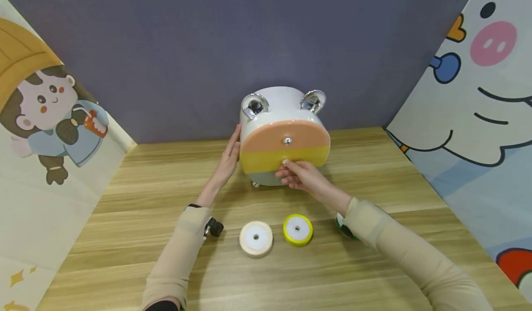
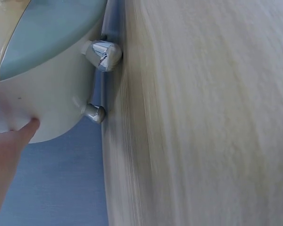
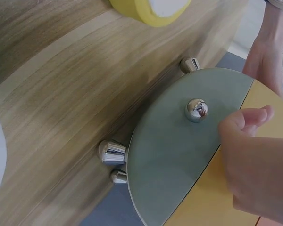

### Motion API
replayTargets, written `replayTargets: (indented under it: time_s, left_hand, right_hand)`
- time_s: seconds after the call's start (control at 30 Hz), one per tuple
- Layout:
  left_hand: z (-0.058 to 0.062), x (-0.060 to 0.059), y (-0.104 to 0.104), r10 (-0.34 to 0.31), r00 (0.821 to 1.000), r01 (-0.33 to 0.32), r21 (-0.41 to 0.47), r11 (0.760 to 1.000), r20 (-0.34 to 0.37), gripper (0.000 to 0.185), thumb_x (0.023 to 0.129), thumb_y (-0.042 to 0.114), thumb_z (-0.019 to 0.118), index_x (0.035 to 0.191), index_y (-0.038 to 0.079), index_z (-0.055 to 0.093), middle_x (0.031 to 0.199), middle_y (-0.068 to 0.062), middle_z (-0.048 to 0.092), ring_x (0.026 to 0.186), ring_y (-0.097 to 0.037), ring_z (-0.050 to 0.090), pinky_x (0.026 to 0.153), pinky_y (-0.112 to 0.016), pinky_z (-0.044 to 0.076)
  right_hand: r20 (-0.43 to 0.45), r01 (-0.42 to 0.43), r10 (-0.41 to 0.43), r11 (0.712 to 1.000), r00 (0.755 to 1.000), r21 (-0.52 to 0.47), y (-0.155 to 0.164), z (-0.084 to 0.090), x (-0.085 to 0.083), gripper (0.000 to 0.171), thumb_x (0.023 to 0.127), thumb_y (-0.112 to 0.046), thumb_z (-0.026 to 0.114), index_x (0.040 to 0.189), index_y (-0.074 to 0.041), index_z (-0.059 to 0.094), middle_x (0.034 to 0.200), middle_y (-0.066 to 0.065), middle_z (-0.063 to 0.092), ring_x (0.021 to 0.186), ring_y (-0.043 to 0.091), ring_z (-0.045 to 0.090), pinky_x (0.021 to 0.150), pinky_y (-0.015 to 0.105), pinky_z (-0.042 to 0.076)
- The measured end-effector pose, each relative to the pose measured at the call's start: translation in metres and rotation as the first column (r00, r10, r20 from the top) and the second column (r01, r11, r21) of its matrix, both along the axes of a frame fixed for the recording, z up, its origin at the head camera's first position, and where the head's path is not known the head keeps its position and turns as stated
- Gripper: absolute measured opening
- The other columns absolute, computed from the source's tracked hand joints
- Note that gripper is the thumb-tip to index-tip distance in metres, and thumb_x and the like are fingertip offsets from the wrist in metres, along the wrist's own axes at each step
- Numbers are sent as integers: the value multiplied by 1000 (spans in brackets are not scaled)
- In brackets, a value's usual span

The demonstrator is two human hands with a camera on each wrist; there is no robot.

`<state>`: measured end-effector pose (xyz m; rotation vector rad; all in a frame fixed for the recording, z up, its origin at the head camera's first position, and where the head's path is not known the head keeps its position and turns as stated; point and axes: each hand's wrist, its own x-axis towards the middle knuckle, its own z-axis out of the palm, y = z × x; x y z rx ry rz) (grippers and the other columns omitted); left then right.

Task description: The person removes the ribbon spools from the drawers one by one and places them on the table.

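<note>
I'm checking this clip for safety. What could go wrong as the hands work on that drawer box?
The drawer box stands on small chrome feet, so a tug by the right hand at the yellow drawer could slide or tip it if the left hand slips. The yellow ribbon roll near the sleeve could get knocked.

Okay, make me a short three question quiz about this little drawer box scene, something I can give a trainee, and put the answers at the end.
1. True or false: the left hand lies flat against the side of the white drawer box.
2. Which drawer front carries the knob that the right hand has its fingers at? A) the orange drawer B) the yellow drawer C) the grey-blue drawer
3. Fill in: on the wooden table nearest the person, the yellow ribbon spool lies to the ____ of the white ribbon spool.

Key
1. True
2. B
3. right
</note>
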<state>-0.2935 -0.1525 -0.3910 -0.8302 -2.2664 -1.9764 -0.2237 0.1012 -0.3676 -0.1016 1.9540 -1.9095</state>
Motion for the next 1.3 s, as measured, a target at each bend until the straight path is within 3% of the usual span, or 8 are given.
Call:
replayTargets:
  time_s: [0.23,0.37,0.43,0.53,0.73,0.93,1.3]
  left_hand:
    - [-24,-20,-4,-6,1000,7,22,1000,-14,56,106,50,29,158,40,14,168,12,5,156,-24,13,119,-60,29]
    - [-15,-14,-4,-18,1000,18,19,1000,-8,55,108,40,27,160,32,11,169,6,3,156,-26,11,119,-60,27]
    - [-6,-8,-4,-23,1000,23,18,1000,-1,54,110,29,25,161,25,9,170,1,1,156,-29,10,119,-61,27]
    - [2,-2,-4,-27,1000,27,11,1000,5,54,110,24,25,161,20,8,170,-3,0,156,-32,11,119,-60,28]
    - [1,-1,-4,-19,1000,19,3,1000,24,54,110,23,26,161,22,10,170,-3,1,155,-30,12,118,-58,31]
    - [-1,-2,-3,-23,1000,23,16,1000,15,54,110,25,27,161,22,10,170,-3,1,156,-30,11,119,-58,29]
    - [-1,-4,-3,-17,1000,17,7,1000,9,54,110,25,27,161,21,10,170,-3,1,156,-30,10,119,-59,29]
  right_hand:
    - [73,-39,40,999,997,-11,4,-4,3,51,108,-36,40,131,9,50,90,-8,73,72,1,63,67,15,52]
    - [161,-90,92,996,983,-16,11,-11,9,49,108,-33,38,129,9,49,89,-6,73,74,3,65,70,16,54]
    - [202,-97,96,995,975,-4,13,-16,9,50,108,-33,37,130,10,48,90,-5,72,75,4,66,72,16,54]
    - [260,-80,80,997,962,-12,15,-24,7,49,108,-33,37,128,9,49,88,-2,73,74,5,68,72,18,56]
    - [319,-2,19,999,948,-54,10,-33,-1,36,108,-31,38,115,0,54,86,-1,74,75,7,69,73,19,56]
    - [330,61,-29,994,944,-87,1,-35,-5,36,108,-25,38,124,4,50,84,-1,74,70,5,67,67,17,54]
    - [333,102,-75,993,940,-64,-2,-43,-10,34,107,-22,42,124,5,52,79,-1,76,64,2,67,62,15,53]
